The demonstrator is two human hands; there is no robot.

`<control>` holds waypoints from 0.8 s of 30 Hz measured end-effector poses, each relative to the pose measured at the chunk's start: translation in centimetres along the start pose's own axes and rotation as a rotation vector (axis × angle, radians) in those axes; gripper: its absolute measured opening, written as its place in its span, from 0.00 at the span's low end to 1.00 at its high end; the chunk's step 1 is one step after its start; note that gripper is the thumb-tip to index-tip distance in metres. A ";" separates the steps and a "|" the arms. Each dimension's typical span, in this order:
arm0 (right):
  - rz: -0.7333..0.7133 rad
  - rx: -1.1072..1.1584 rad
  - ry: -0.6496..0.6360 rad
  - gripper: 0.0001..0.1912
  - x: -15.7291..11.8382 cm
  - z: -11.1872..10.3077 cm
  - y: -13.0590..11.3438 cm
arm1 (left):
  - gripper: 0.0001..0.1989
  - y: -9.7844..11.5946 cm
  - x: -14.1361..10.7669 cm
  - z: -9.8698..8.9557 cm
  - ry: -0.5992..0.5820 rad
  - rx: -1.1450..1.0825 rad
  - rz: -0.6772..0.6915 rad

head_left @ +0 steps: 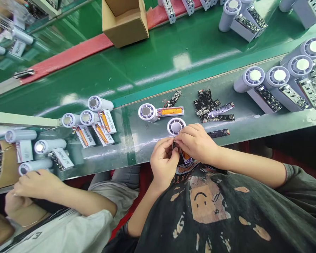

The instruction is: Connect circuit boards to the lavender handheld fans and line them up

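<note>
My left hand (163, 166) and my right hand (196, 142) meet above the bench edge, pinching a small dark circuit board with an orange battery (185, 155). Much of that piece is hidden by my fingers. Just beyond my right hand lies a round white-rimmed fan head (176, 126). Behind it, a white fan unit (147, 112) lies wired to an orange battery on a white strip. A loose black circuit board (218, 133) lies beside my right hand, and a pile of similar boards (208, 107) sits further off.
Several white cylindrical fan bodies with boards (278, 86) stand at the right of the grey-green bench (137, 140). Others with labelled cards lie left, where a co-worker's hand (36, 184) rests on one. A green conveyor belt (160, 63) and cardboard box (123, 21) lie beyond.
</note>
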State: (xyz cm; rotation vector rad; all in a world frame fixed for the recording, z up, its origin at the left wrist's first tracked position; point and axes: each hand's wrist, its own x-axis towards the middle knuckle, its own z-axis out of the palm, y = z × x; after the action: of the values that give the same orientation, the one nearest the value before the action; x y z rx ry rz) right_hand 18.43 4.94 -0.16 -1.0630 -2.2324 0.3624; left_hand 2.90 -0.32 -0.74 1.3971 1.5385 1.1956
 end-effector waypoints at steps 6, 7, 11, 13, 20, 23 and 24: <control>0.105 0.150 -0.036 0.08 0.5 -0.9 0.4 | 0.12 -0.1 0.5 -0.9 -0.084 -0.103 -0.035; 0.118 0.185 0.008 0.07 0.5 -1.3 0.4 | 0.12 0.0 0.5 -1.1 -0.102 -0.161 -0.060; 0.144 0.411 -0.168 0.14 -0.2 -2.6 -0.3 | 0.26 0.5 -0.3 -1.5 -0.208 -0.333 -0.107; 0.240 0.501 -0.414 0.15 -0.5 -2.9 -0.8 | 0.39 0.7 -1.2 -1.3 -0.314 -0.302 -0.051; 0.786 1.124 -0.577 0.04 -1.5 -1.9 -0.5 | 0.27 -1.1 -0.3 -2.7 -0.274 -0.118 0.139; 0.834 1.328 -0.637 0.07 -2.0 -1.3 -0.1 | 0.15 -1.3 1.7 -3.1 -0.213 0.191 0.261; 0.817 1.369 -0.640 0.08 -2.1 -1.2 -0.1 | 0.15 -1.1 2.2 -2.9 -0.246 0.277 0.312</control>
State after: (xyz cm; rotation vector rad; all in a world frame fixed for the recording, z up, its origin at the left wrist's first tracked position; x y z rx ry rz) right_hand 20.18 3.23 -0.14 -0.9693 -1.1830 2.3670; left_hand -0.53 1.43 -0.75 1.9467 1.3839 0.9627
